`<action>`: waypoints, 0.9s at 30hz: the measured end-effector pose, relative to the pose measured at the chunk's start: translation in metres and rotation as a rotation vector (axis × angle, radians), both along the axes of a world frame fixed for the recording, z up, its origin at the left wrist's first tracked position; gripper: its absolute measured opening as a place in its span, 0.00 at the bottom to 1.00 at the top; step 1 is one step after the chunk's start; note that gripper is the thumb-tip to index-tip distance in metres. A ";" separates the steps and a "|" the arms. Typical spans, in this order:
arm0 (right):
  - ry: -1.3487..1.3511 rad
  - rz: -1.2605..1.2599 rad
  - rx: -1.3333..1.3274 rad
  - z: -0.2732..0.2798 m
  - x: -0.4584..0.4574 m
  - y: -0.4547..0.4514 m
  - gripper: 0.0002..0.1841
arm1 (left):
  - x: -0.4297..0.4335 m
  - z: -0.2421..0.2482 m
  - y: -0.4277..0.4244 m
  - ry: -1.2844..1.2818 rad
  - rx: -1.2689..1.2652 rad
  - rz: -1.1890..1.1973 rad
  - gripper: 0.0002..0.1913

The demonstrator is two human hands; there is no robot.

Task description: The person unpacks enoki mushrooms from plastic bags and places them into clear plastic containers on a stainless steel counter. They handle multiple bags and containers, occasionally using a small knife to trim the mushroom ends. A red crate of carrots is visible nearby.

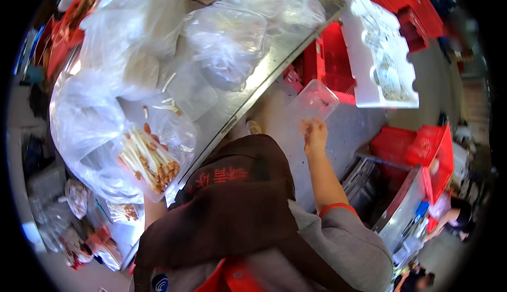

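My left hand (152, 131) supports a clear plastic tray from below; only some fingertips show at its far edge. White stalks with brown tips, apparently mushrooms (148, 159), fill that tray. In my right hand (315, 133), held out over the floor to the right, is an empty clear plastic container (317, 100). A few loose stalks (170, 108) lie on clear plastic on the metal table, beyond the filled tray. Close to them rests a translucent plastic tray or lid (194, 94).
Large clear plastic bags (134, 34) cover much of the metal table (273, 70). Beyond its edge stand a red plastic crate (336, 62) and a white foam box (386, 66). More red crates (431, 161) are at the right. Other people (447, 212) are at the far lower right.
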State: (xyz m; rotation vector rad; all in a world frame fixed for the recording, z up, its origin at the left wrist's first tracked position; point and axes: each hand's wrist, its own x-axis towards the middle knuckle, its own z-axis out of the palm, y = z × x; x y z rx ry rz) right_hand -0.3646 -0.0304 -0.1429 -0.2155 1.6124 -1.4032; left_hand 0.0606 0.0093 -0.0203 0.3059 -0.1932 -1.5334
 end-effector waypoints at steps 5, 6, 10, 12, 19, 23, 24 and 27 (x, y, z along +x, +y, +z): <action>-0.120 -0.136 0.333 -0.127 -0.009 0.051 0.09 | 0.000 0.009 -0.010 0.058 0.048 -0.121 0.37; -0.195 -0.182 0.321 -0.144 0.002 0.049 0.11 | -0.003 0.016 -0.013 0.121 0.048 -0.184 0.40; -0.451 -0.320 0.264 -0.192 0.052 0.016 0.16 | -0.011 0.032 -0.015 -0.044 0.090 -0.236 0.45; -0.317 0.240 0.271 -0.170 0.092 -0.006 0.23 | -0.008 0.030 -0.014 -0.140 0.146 -0.178 0.46; -0.194 0.917 0.298 -0.113 0.120 -0.038 0.23 | -0.015 0.028 -0.010 -0.091 0.088 -0.052 0.39; -0.077 1.140 0.180 -0.083 0.101 -0.018 0.17 | -0.018 0.025 -0.009 -0.022 0.202 0.032 0.35; -0.025 1.160 0.164 -0.057 0.098 -0.016 0.15 | -0.015 0.022 -0.009 0.014 0.226 0.039 0.35; -0.005 1.193 0.023 0.019 0.111 -0.025 0.14 | -0.008 0.009 -0.006 0.067 0.151 -0.027 0.40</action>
